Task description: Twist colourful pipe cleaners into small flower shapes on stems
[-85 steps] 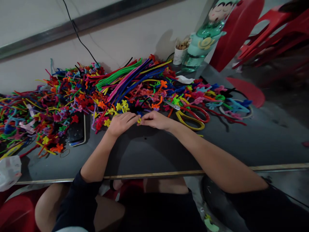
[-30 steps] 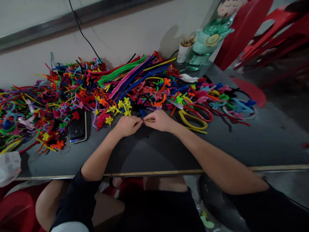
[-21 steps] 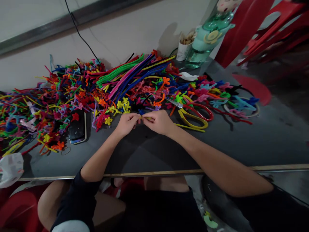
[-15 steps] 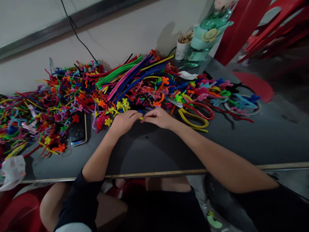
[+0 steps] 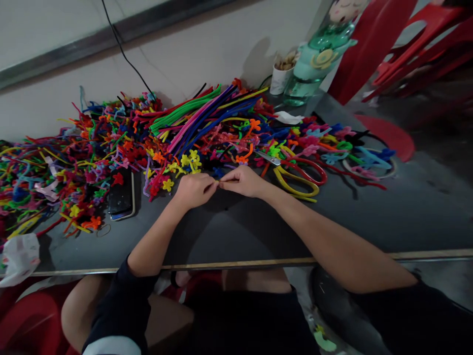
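My left hand (image 5: 195, 190) and my right hand (image 5: 244, 181) meet fingertip to fingertip above the dark table (image 5: 236, 231). Both are closed in a pinch on a small yellow piece (image 5: 217, 182), mostly hidden by the fingers. Just beyond them lies a heap of coloured pipe cleaners, with yellow flower shapes (image 5: 191, 161) near my left hand. Scissors with red and yellow handles (image 5: 295, 173) rest to the right of my right hand. A bundle of long straight pipe cleaners (image 5: 199, 116) lies on top of the heap.
A phone (image 5: 121, 195) lies at the left. Crumpled white plastic (image 5: 21, 254) hangs at the table's front left edge. At the back right stand a paper cup (image 5: 281, 79) and a green bottle (image 5: 310, 64). Red chairs (image 5: 373, 54) are beyond the table.
My left hand's fingers have curled in more, and less of the yellow piece shows. My right hand has hardly moved. The whole view has shifted slightly.
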Tool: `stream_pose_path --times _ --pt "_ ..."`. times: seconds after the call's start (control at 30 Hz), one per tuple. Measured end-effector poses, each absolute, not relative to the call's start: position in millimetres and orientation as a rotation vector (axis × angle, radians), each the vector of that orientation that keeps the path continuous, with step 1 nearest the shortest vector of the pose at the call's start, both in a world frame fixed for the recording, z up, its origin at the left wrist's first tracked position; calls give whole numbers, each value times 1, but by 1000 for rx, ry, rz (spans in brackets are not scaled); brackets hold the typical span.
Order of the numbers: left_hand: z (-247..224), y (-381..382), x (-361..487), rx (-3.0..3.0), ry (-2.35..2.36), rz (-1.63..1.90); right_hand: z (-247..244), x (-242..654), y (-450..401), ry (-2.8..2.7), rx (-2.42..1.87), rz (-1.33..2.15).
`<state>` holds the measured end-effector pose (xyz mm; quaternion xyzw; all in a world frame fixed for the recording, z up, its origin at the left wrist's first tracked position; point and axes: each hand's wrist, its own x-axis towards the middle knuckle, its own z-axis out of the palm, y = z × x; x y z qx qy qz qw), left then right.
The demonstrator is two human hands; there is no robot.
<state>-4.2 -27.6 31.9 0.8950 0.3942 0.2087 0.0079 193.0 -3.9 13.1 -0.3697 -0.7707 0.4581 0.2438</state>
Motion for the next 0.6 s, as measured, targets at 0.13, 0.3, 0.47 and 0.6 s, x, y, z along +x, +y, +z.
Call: stream_pose_path --times 0.13,0.3,0.47,0.6 --pt "30 -27 3 2147 1498 690 14 178 -22 -2125 -1015 841" --pt "30 -22 3 1874 1514 797 10 169 -29 -2068 -1088 604" --pt "28 -20 1 1625 1240 956 11 173 -25 -1946 -1140 696" --pt "25 -20 3 1381 1136 906 12 174 -24 -1918 -1128 797"
